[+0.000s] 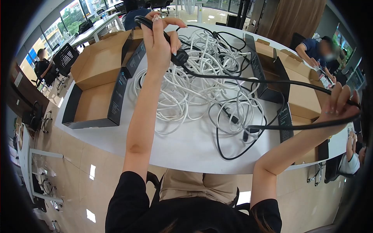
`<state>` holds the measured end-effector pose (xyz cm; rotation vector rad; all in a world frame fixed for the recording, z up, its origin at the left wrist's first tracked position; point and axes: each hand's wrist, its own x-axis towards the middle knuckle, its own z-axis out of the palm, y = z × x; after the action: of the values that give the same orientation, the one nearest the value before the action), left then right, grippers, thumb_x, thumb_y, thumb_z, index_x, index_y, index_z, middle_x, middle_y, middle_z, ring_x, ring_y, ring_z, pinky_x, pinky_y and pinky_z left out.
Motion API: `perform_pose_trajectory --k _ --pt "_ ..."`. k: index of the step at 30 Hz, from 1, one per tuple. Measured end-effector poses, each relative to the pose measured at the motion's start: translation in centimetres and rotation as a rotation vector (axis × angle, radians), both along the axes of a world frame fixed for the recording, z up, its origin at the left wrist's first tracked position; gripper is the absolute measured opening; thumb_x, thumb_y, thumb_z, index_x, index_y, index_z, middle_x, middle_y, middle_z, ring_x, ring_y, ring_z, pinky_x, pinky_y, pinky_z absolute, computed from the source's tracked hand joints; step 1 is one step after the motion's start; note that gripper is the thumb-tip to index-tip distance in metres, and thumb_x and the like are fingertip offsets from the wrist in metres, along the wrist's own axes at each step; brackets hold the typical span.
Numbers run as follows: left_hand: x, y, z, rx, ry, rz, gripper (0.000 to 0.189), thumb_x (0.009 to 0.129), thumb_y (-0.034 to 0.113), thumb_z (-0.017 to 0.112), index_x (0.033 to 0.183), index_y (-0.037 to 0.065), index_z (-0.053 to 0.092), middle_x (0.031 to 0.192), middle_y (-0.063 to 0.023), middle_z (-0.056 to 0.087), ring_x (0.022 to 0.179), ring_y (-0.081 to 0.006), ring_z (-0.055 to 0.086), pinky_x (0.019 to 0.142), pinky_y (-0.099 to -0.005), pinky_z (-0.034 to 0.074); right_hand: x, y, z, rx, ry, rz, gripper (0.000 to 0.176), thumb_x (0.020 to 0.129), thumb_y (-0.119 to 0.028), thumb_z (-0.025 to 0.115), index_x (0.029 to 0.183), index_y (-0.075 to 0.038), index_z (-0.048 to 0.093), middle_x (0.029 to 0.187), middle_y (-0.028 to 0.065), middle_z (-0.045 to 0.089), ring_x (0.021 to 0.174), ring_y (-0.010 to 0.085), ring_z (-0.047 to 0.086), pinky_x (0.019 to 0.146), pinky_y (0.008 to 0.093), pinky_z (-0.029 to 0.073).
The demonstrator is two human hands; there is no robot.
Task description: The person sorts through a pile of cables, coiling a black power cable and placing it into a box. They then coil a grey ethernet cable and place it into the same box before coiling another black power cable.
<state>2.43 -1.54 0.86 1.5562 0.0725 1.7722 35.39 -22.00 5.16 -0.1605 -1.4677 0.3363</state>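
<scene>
White table point(186, 159) beneath you bears tangled white cables point(186, 89) between open cardboard boxes point(93, 103). Above them, your left grip point(159, 39) is closed on the black cable point(241, 79) near its connector point(180, 58); your right grip point(340, 106) is curled around the cable's loop at right.

Cable pile point(194, 77) between boxes point(115, 99) on table point(186, 155)
</scene>
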Motion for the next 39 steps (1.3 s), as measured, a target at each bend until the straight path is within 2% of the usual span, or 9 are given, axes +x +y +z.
perform_pose_trajectory --k 4,11,15,19,22,26,30,31,39 --pt "0.9 -0.7 0.2 0.105 0.057 0.091 0.017 0.098 0.021 0.029 0.110 0.009 0.032 0.080 -0.0175 0.057 0.038 -0.0117 0.046 0.038 -0.0209 0.037 0.3 -1.2 1.6 -0.039 0.121 0.062 0.021 0.087 -0.026 0.054 0.084 -0.005 0.052 0.055 -0.0010 0.029 0.056 0.0077 0.030 0.040 0.0148 0.030" --pt "2.2 -3.8 0.3 0.008 0.624 -0.033 0.029 0.096 0.018 0.032 0.121 0.003 0.030 0.052 -0.0051 0.048 0.032 -0.0099 0.044 0.035 -0.0204 0.039 -1.8 -0.1 1.9 -0.023 0.185 0.185 0.014 0.088 -0.014 0.050 0.082 -0.002 0.053 0.055 -0.0015 0.030 0.052 0.0054 0.031 0.038 0.0154 0.030" --pt "2.5 -4.1 0.5 -0.088 0.305 -0.263 0.034 0.098 0.024 0.026 0.122 0.002 0.033 0.049 -0.0011 0.036 0.026 -0.0080 0.033 0.031 -0.0216 0.036 -1.2 0.0 1.7 0.040 0.185 0.247 0.015 0.090 -0.017 0.049 0.087 -0.004 0.056 0.053 -0.0027 0.035 0.042 0.0029 0.030 0.039 0.0159 0.024" --pt "0.4 -1.8 0.5 -0.272 -0.120 -1.035 0.032 0.098 0.022 0.030 0.122 0.005 0.039 0.056 0.0044 0.029 0.029 -0.0008 0.030 0.034 -0.0196 0.036 0.3 -1.0 1.6 0.008 0.200 0.296 0.015 0.092 -0.018 0.048 0.085 -0.007 0.057 0.053 -0.0028 0.035 0.041 0.0026 0.032 0.043 0.0152 0.024" --pt "-0.4 -1.1 0.8 -0.379 -0.120 -1.277 0.032 0.098 0.020 0.030 0.124 0.004 0.038 0.058 0.0043 0.029 0.029 -0.0008 0.028 0.035 -0.0193 0.035 1.3 -1.3 1.6 0.026 0.152 0.357 0.016 0.091 -0.019 0.048 0.084 -0.008 0.057 0.053 -0.0023 0.038 0.041 0.0018 0.034 0.043 0.0153 0.024" --pt "1.3 -2.6 0.6 -0.292 0.087 -0.474 0.033 0.096 0.019 0.030 0.125 0.002 0.034 0.070 -0.0015 0.050 0.037 -0.0077 0.043 0.036 -0.0210 0.040 1.9 -1.8 1.8 -0.008 0.212 0.535 0.015 0.089 -0.014 0.052 0.076 -0.006 0.055 0.052 -0.0005 0.042 0.039 0.0023 0.039 0.041 0.0142 0.022" --pt "2.2 -4.3 0.4 -0.087 0.560 -0.239 0.038 0.094 0.016 0.029 0.130 0.004 0.024 0.088 -0.0114 0.062 0.072 -0.0183 0.064 0.058 -0.0230 0.051 0.9 -2.0 2.0 0.045 0.305 0.504 0.020 0.088 -0.018 0.053 0.073 -0.006 0.048 0.053 0.0012 0.044 0.038 0.0045 0.044 0.031 0.0130 0.024" --pt "2.0 -4.6 0.6 -0.057 0.697 -0.257 0.040 0.094 0.013 0.026 0.133 0.005 0.019 0.094 -0.0164 0.063 0.088 -0.0216 0.064 0.071 -0.0259 0.052 1.1 -2.0 2.1 0.034 0.329 0.576 0.020 0.088 -0.017 0.053 0.072 -0.006 0.048 0.053 0.0011 0.044 0.040 0.0044 0.045 0.031 0.0128 0.025" --pt "5.3 -4.7 -2.0 -0.029 0.658 -0.531 0.045 0.094 0.011 0.019 0.137 0.007 0.007 0.106 -0.0204 0.060 0.082 -0.0275 0.066 0.084 -0.0318 0.048 0.8 -2.9 2.2 0.094 0.589 0.715 0.021 0.084 -0.009 0.055 0.068 -0.005 0.044 0.062 0.0044 0.046 0.049 0.0062 0.051 0.035 0.0105 0.039"
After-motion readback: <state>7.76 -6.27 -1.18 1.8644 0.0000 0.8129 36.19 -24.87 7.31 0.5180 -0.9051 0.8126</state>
